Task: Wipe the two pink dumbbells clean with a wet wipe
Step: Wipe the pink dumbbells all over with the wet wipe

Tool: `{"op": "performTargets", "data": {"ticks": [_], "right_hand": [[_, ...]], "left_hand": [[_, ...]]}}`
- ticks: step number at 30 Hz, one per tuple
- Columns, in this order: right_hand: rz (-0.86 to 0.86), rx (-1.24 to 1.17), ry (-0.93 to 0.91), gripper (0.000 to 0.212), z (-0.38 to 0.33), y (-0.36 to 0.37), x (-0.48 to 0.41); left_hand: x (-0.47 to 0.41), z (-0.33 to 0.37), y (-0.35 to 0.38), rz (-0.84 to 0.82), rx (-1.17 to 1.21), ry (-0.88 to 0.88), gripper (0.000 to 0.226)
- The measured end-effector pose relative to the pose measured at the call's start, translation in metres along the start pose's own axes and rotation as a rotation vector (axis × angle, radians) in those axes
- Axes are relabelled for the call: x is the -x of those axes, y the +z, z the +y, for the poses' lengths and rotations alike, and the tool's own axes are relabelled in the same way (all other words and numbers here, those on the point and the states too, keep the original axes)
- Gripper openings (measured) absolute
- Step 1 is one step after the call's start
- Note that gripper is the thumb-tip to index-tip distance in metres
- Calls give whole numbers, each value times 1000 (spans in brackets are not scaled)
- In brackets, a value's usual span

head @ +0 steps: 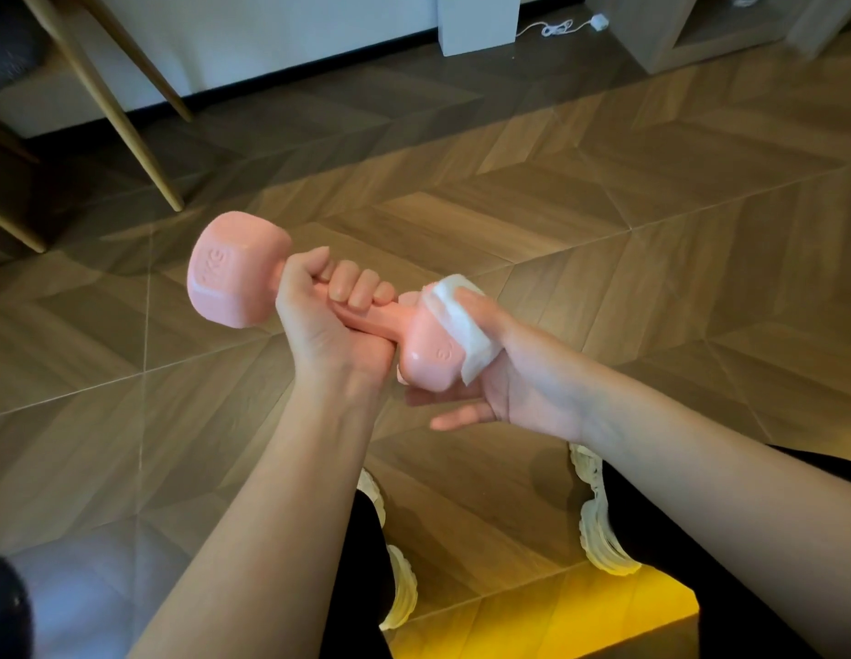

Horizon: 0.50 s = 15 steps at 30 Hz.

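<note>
Left grip clenched round the handle of one pink dumbbell. Fingers wrap over the top, thumb up by the left head. It is held in the air above the floor, in front of the person's knees.

Right grip grasps a white wipe. The thumb presses it onto the top and right side of the right head. The fingers run underneath that head, loosely cupped; how far the wipe reaches under there cannot be seen.

Key relation: the dumbbell's long axis runs from far left to near right. The left head is farther off, the right head nearer. The left grip sits mid-axis, touching the left head. The right grip is at the near-right end, so the wiping hand covers that head only. Bare handle shows between the two grips.

Judgement: step in hand is cleaning the right head. The left head lies on the other side of the left grip from the wipe. Reaching it likely needs the right grip to cross over, or the left grip to turn the dumbbell end for end. The handle under the left fingers needs a regrip.

The second dumbbell is not in view. White shoes near, below the arms. Wooden chair legs far left.
</note>
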State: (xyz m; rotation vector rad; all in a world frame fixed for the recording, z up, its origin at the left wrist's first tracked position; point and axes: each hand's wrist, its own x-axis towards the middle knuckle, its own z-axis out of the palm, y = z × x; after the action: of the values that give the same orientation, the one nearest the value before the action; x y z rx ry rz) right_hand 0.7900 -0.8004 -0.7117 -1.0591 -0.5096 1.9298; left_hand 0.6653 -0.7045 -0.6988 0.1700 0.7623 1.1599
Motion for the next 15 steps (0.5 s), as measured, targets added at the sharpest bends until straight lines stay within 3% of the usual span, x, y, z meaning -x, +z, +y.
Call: {"op": "performTargets", "data": {"ticks": [3, 9, 15], "right_hand": [[-27, -53, -11, 63, 2, 2, 1], [223, 153, -98, 45, 8, 11, -11], [1, 114, -83, 55, -1, 4, -1]], "left_hand": [[1, -3, 1, 62, -50, 21, 33], [1, -10, -1, 154, -98, 12, 34], [-4, 2, -3, 153, -39, 14, 33]]}}
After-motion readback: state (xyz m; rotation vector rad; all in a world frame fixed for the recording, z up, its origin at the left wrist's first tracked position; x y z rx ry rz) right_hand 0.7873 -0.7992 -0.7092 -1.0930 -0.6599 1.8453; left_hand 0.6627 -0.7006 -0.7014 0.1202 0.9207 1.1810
